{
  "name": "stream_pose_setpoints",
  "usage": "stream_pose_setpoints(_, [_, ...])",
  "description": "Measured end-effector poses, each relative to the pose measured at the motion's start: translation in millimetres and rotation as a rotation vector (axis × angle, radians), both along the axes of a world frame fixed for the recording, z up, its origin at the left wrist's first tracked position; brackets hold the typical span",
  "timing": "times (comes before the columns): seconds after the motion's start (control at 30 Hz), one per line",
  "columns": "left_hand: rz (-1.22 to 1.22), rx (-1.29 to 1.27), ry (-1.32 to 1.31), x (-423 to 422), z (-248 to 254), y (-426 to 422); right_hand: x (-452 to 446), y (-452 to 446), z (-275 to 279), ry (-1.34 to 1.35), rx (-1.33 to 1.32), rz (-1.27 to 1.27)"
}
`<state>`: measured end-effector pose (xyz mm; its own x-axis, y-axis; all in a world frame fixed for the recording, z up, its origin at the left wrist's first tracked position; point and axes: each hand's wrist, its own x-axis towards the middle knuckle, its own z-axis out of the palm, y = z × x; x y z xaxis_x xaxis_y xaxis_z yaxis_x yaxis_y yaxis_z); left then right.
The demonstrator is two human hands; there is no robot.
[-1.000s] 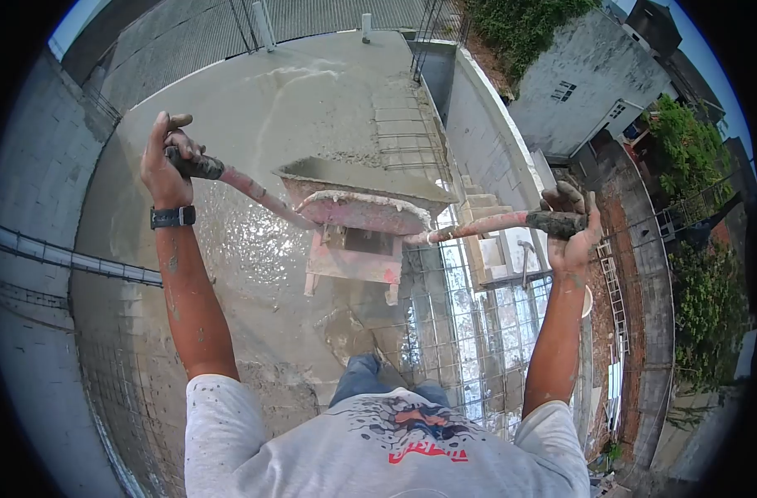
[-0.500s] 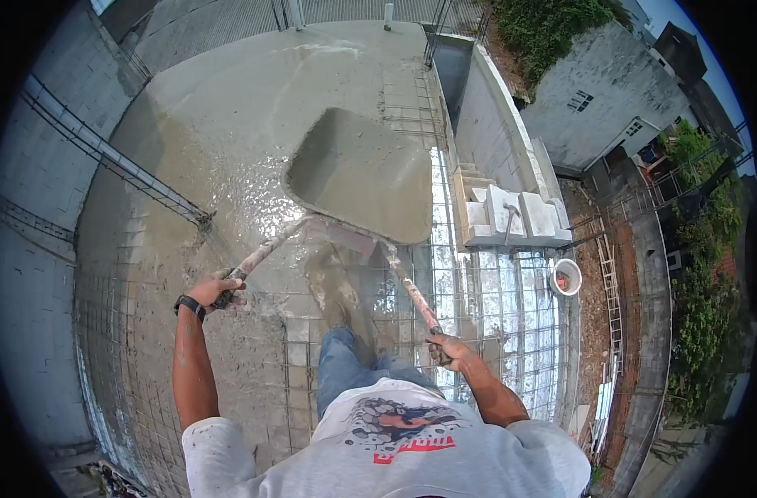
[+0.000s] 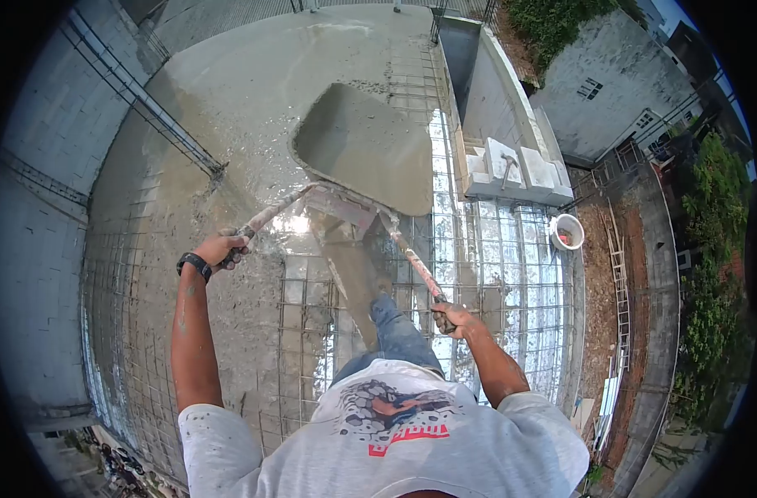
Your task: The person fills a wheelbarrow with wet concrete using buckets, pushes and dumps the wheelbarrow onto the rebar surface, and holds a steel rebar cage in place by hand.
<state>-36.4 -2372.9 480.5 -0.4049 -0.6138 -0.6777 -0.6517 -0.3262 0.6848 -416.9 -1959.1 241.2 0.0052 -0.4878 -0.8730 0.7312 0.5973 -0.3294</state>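
A wheelbarrow [image 3: 333,112] stands in front of me, its tray coated in grey wet concrete; how much lies inside I cannot tell. My left hand [image 3: 222,249], with a black watch at the wrist, is wrapped round the end of the left handle [image 3: 272,214]. Round the end of the right handle [image 3: 420,267] my right hand [image 3: 451,319] is closed too. Both hands are smeared with cement. The wheel is hidden beneath the tray. Below the tray, my legs [image 3: 399,336] in muddy jeans stand over steel mesh.
Wet concrete [image 3: 237,83] covers the far floor, with bare rebar mesh [image 3: 524,303] to the right and nearer. A rebar column [image 3: 158,108] leans at left. Pale blocks [image 3: 528,170] carry a hammer [image 3: 509,166]. A white bucket [image 3: 567,231] sits by the right edge.
The wheelbarrow has come slightly back toward me relative to the pale blocks. My legs have shifted in a step. Both hands keep their hold, and the whole scene sits higher in view.
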Motion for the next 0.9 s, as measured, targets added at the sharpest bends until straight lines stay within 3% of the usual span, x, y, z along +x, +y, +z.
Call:
stream_pose_setpoints(0.13, [0.150,0.085,0.050,85.8,-30.5,110.5,26.6,81.4,-24.9,0.035,0.023,0.126])
stream_pose_setpoints(0.23, [0.217,0.078,0.087,135.1,-44.3,183.5,50.5,125.2,6.8,0.118,0.064,0.217])
stream_pose_setpoints(0.43, [0.309,0.072,0.119,182.5,-60.1,336.3,56.5,231.0,23.0,0.201,0.119,0.248])
stream_pose_setpoints(0.57, [0.389,0.043,0.151,208.8,-73.8,453.7,62.6,301.1,45.0,0.332,0.116,0.424])
stream_pose_setpoints(0.67, [0.463,0.047,0.088,231.0,-96.1,548.7,64.4,365.3,27.5,0.434,0.086,0.523])
stream_pose_setpoints(0.9, [0.556,0.100,0.136,269.9,-124.6,734.5,80.6,481.2,68.9,0.420,0.125,0.564])
